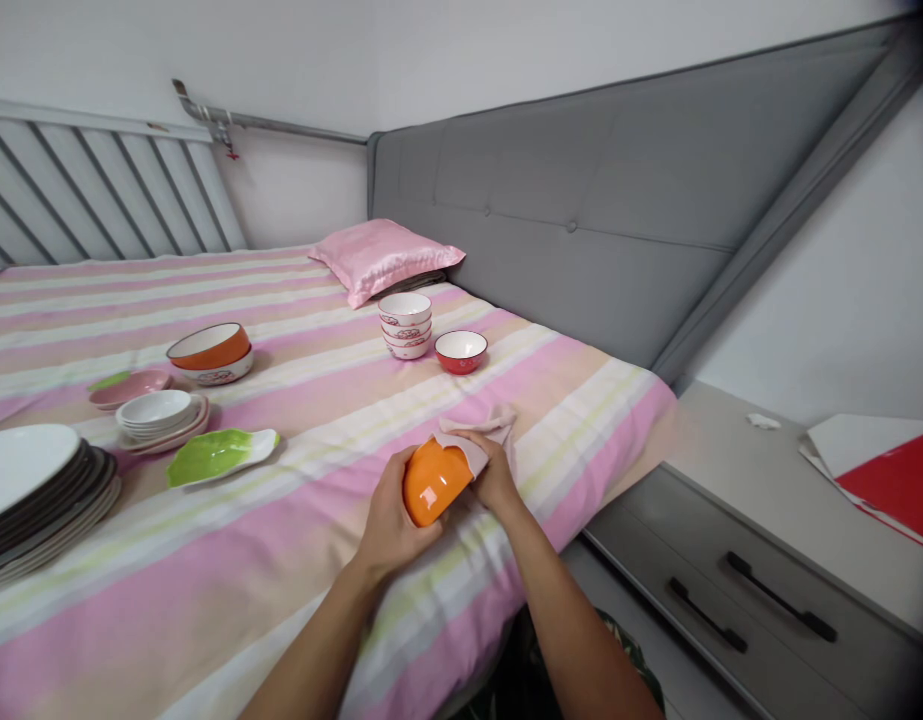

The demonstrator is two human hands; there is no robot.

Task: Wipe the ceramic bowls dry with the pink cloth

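Between my two hands is a shiny orange bowl (435, 484), tilted with its outside facing me. My left hand (392, 510) grips it by the left side. A pale pink cloth (498, 428) is bunched in my right hand (495, 474), pressed over the bowl's right edge; part of the cloth hangs behind the bowl. Beyond them on the bed stand a red bowl with a white inside (461, 352) and a stack of several white patterned bowls (405, 326).
Left on the striped bed (296, 560) are stacked plates (33, 470), small white dishes (158, 412), a green leaf-shaped dish (219, 456), a pink dish (135, 388) and an orange bowl inside another (210, 346). A pink pillow (386, 256) lies by the headboard; a nightstand (731, 480) stands right.
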